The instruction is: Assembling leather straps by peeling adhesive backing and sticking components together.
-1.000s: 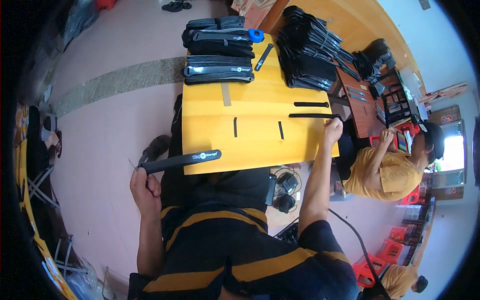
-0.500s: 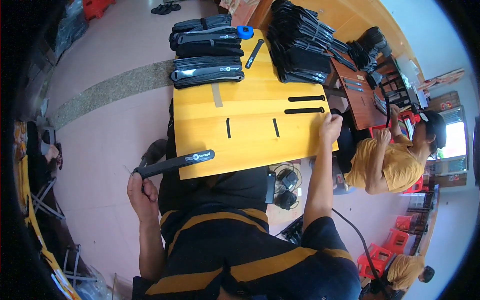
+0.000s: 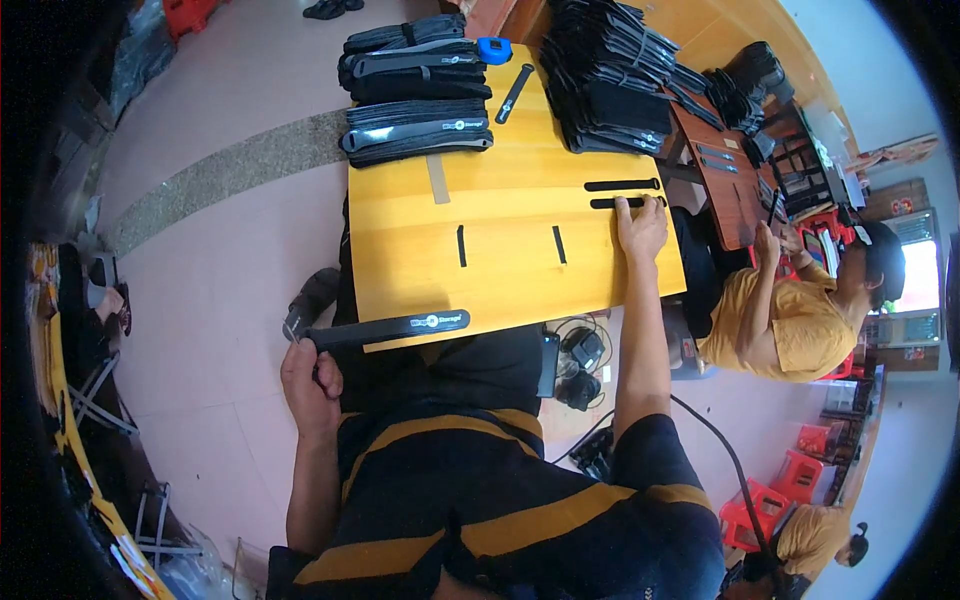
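My left hand [image 3: 313, 385] is closed around one end of a long black hook-and-loop strap [image 3: 400, 327] with a white printed mark. The strap sticks out to the right over the near edge of a yellow board [image 3: 510, 290]. A thin shiny tip shows by my fingers; what it belongs to I cannot make out. At the board's right side, my right hand [image 3: 642, 232] has its thumb and fingers on a short black strap [image 3: 603, 203]. Another black strap [image 3: 620, 185] lies just beyond it. Two small black strips [image 3: 461, 246] lie mid-board.
Stacks of black straps [image 3: 415, 130] stand at the far left of the board, beside a blue tape measure [image 3: 494, 51]. A taller pile [image 3: 610, 80] stands far right. A co-worker [image 3: 780, 310] in yellow sits to the right at a brown table [image 3: 735, 205].
My right hand has moved from the board's right edge onto the nearer short strap, which has shifted slightly right. My left hand has carried its strap a little to the right.
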### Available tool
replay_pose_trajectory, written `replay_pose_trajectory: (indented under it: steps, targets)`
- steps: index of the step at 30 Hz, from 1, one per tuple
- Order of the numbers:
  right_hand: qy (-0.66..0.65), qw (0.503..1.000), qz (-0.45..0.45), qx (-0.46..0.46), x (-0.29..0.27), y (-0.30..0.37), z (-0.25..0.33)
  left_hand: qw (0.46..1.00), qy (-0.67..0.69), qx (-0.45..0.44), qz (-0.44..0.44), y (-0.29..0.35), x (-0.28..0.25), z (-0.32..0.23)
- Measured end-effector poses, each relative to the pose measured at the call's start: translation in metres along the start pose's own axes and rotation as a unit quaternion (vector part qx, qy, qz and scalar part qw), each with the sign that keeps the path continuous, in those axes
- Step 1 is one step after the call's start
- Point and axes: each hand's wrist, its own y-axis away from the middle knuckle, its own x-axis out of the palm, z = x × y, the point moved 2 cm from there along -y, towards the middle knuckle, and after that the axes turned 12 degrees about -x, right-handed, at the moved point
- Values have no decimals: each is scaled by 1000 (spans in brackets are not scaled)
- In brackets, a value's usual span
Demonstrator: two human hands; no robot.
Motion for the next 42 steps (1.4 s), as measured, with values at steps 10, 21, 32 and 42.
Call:
replay_pose_trajectory:
  steps: [10,21,32,42]
  targets:
    - [-135,963,-174,-156,-37,18,44,999,-19,-32,33,-10,0,7]
    - [-434,781,173,-413,-109,170,284,993,-87,-6,76,-14,18,14]
    - [-358,814,180,-421,-82,194,305,911,-386,136,-52,-13,-20,20]
    - [-355,807,139,-451,-84,200,322,800,-554,226,-42,16,-18,13]
